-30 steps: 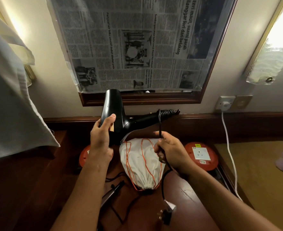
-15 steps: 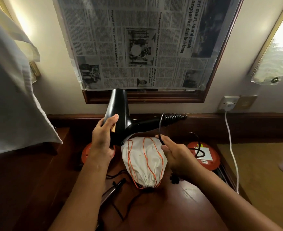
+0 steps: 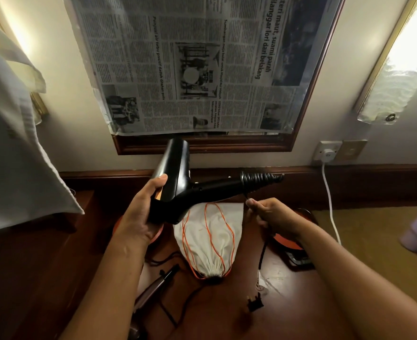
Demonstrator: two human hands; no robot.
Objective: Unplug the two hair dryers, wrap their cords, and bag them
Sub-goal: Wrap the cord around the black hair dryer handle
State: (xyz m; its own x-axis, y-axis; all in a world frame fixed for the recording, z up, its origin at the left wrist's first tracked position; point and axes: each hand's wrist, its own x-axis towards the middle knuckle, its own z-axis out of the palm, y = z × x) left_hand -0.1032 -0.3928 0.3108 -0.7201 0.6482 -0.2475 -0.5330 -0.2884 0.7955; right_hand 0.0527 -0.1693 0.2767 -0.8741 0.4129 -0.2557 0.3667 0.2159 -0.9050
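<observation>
Left hand (image 3: 138, 217) grips one black hair dryer (image 3: 175, 185) above the worktop (image 3: 288, 303); right hand (image 3: 273, 217) pinches its cord (image 3: 263, 251), several turns coiled on the handle. One white drawstring bag (image 3: 209, 239) lies beneath. One plug (image 3: 254, 305) rests free.

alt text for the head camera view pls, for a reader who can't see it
The left hand grips a black hair dryer above a wooden desk while the right hand pinches its black cord, several turns already wound on the handle. A white drawstring bag lies below.
</observation>
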